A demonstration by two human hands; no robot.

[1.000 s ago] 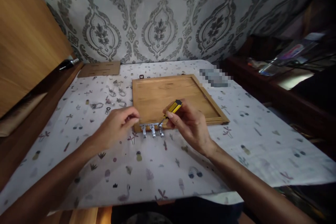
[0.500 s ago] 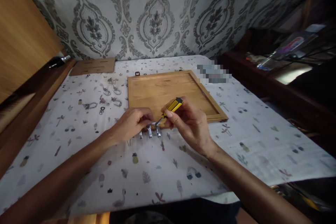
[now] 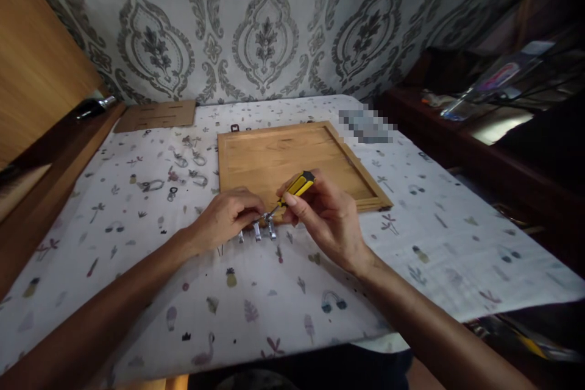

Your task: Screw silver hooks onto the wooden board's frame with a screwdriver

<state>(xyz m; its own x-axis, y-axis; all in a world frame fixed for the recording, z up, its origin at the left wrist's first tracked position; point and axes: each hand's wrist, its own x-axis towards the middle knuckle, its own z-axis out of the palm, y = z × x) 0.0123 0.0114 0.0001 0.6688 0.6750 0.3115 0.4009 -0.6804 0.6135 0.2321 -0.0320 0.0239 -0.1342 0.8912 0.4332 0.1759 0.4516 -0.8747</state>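
Observation:
My right hand (image 3: 326, 216) is closed around a yellow and black screwdriver (image 3: 298, 187), its shaft slanting down to the left. The screwdriver's tip meets a shiny metal piece with several hooks (image 3: 272, 228) at the near edge of a wooden framed panel (image 3: 278, 155). My left hand (image 3: 231, 213) pinches the metal piece from the left, and its fingers hide part of it. The panel lies flat on a patterned white cloth (image 3: 256, 335).
Small packets of hardware (image 3: 180, 158) lie left of the panel. Behind them is a slotted piece of cardboard (image 3: 155, 117). A blurred-out item (image 3: 367, 124) sits at the back right. To the right, a clear bottle (image 3: 498, 79) rests on a dark ledge.
The whole view has shifted slightly to the left. Both hands keep their hold, and the screwdriver stays at the metal piece with little visible change.

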